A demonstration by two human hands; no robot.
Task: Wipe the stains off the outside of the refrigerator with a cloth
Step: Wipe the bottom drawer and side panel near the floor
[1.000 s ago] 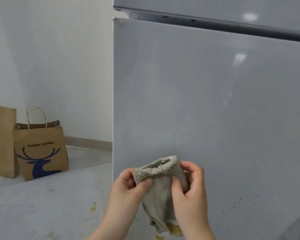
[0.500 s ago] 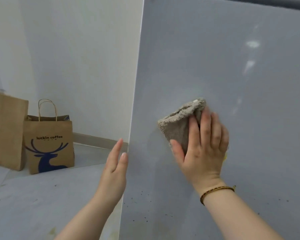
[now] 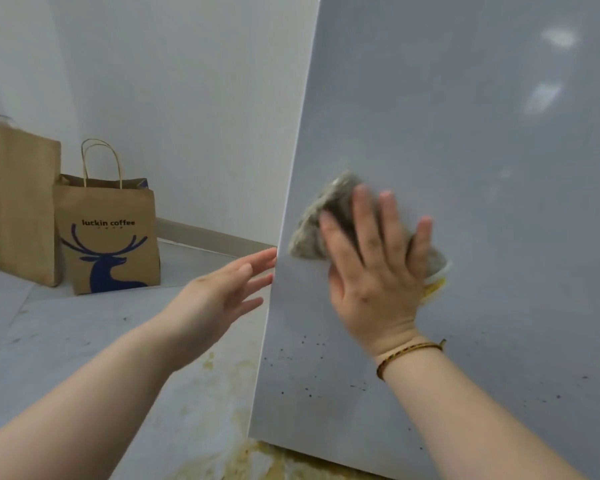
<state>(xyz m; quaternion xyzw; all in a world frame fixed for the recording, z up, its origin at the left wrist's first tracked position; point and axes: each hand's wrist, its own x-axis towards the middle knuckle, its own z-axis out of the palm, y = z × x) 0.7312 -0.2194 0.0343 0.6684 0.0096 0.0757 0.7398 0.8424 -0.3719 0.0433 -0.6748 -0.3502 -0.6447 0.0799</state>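
Well left of the hands: plain brown paper bag (image 3: 14, 202) and luckin coffee bag (image 3: 108, 237), side by side on the floor (image 3: 66, 341). Left hand (image 3: 219, 292) has its fingers straight and holds nothing, tips at the refrigerator door (image 3: 482, 168) edge. Right hand (image 3: 374, 271), flat with fingers spread, presses the grey cloth (image 3: 323, 220) against the door; blurred. Bracelet (image 3: 409, 351) on the right wrist. Dark specks (image 3: 309, 341) on the door below the right hand.

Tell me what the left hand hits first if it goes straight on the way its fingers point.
The left edge of the refrigerator door. The left hand points its straight fingers right and slightly up at it; the fingertips look right at that edge, though depth leaves contact unclear.
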